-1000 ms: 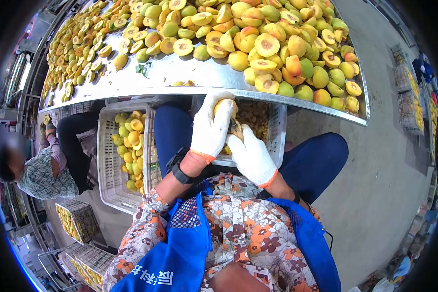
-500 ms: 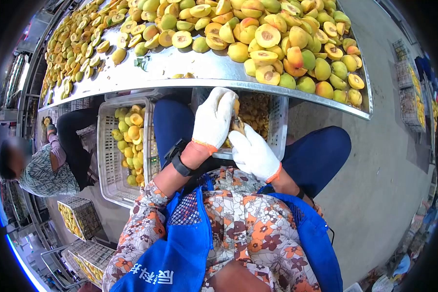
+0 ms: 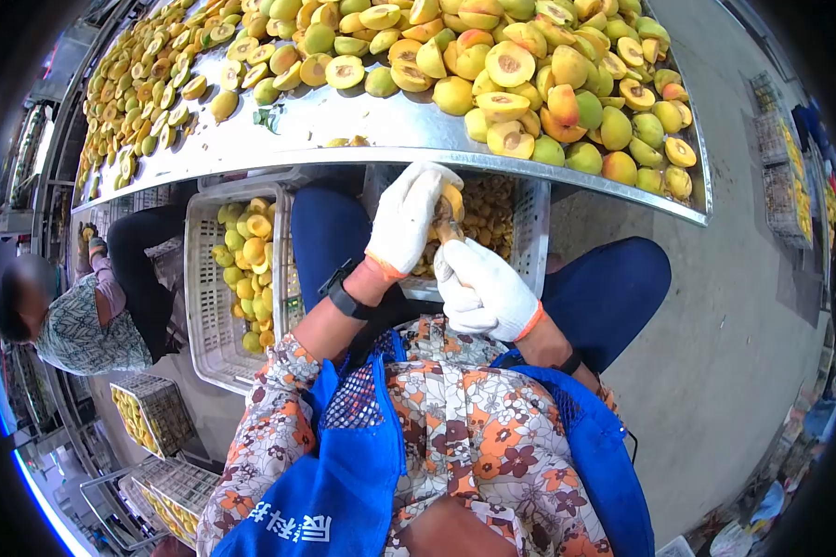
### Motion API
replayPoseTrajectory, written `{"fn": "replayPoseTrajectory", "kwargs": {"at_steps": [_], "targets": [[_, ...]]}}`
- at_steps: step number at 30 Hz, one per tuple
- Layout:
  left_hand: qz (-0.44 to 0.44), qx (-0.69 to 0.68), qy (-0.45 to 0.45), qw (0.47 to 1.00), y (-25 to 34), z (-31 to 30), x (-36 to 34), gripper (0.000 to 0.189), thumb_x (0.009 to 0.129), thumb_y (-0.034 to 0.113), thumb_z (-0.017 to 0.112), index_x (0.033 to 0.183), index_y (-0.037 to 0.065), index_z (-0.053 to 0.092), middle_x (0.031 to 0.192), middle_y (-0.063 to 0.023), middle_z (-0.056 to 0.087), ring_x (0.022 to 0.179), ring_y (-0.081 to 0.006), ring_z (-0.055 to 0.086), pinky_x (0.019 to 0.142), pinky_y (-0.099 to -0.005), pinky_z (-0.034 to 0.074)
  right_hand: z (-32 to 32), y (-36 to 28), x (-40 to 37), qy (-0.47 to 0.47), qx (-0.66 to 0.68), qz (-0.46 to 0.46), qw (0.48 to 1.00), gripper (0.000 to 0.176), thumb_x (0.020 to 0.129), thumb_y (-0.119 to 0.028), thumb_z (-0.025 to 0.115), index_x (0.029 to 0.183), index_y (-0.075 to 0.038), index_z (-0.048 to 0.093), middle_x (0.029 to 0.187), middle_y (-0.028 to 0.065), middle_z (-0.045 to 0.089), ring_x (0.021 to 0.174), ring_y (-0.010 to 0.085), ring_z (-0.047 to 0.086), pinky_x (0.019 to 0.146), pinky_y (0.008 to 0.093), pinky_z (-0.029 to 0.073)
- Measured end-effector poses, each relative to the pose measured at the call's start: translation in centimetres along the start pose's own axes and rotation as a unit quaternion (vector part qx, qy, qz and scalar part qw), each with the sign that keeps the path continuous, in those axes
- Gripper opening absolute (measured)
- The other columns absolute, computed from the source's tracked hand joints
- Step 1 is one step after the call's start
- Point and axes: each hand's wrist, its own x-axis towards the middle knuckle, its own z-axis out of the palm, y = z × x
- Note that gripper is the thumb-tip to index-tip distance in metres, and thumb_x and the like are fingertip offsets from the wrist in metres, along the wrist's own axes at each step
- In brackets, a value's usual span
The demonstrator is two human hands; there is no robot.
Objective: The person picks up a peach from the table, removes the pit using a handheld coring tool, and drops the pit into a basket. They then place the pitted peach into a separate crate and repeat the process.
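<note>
My left hand (image 3: 411,221), in a white glove, is closed around a peach half (image 3: 451,200), whose orange flesh shows at the fingers' right edge. My right hand (image 3: 489,290), gloved too, is closed on a small pitting tool (image 3: 448,229) whose end reaches up to the fruit. The fingers hide most of the tool. Both hands are just in front of the metal table's edge, over a crate (image 3: 533,237) between my knees that holds brown pits and scraps.
Halved peaches (image 3: 511,65) are heaped on the metal table (image 3: 344,121). Left of my leg stands a crate (image 3: 201,306) with peach halves in it. A co-worker (image 3: 93,320) sits at the far left near more crates (image 3: 153,413). Stacked crates (image 3: 782,190) stand far right.
My left hand has turned a little, so more of the peach half's orange flesh shows. My right hand has shifted slightly, with the tool still against the fruit.
</note>
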Motion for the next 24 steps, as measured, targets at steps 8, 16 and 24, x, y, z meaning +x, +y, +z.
{"fn": "replayPoseTrajectory", "kwargs": {"at_steps": [8, 16, 24], "targets": [[0.013, -0.058, -0.009, 0.998, 0.3, 0.4, 0.4, 0.039, 0.110, 0.032, 0.039, 0.111, 0.000, 0.063, 0.089, -0.0110, 0.067, 0.074, -0.0156, 0.062, 0.069, -0.0286, 0.052, 0.6, -0.9, 0.1, -0.016, -0.038, 0.011, 0.999, 0.027, 0.110, -0.034, 0.046, 0.099, -0.014, 0.059, 0.056, -0.0048, 0.041, 0.037, 0.0057, 0.035, 0.036, 0.0240, 0.025], [0.031, -0.015, -0.062, 0.998, 1.1, -2.0, 0.3, 0.041, 0.110, 0.034, 0.039, 0.109, 0.000, 0.064, 0.091, -0.0108, 0.067, 0.080, -0.0159, 0.064, 0.073, -0.0305, 0.053, 2.5, 0.6, 1.6, 0.103, -0.134, -0.073, 0.983, 0.021, 0.108, -0.032, 0.050, 0.100, -0.014, 0.057, 0.063, -0.0059, 0.046, 0.041, 0.0060, 0.037, 0.037, 0.0226, 0.028], [-0.047, -0.263, 0.088, 0.960, 0.4, 0.6, -1.5, 0.051, 0.108, 0.048, 0.041, 0.106, 0.002, 0.063, 0.083, -0.0129, 0.067, 0.071, -0.0189, 0.064, 0.063, -0.0307, 0.053, 2.1, 0.1, 0.9, 0.067, -0.150, -0.032, 0.986, 0.020, 0.109, -0.027, 0.047, 0.100, -0.011, 0.054, 0.054, -0.0024, 0.038, 0.034, 0.0070, 0.030, 0.033, 0.0242, 0.026]]}}
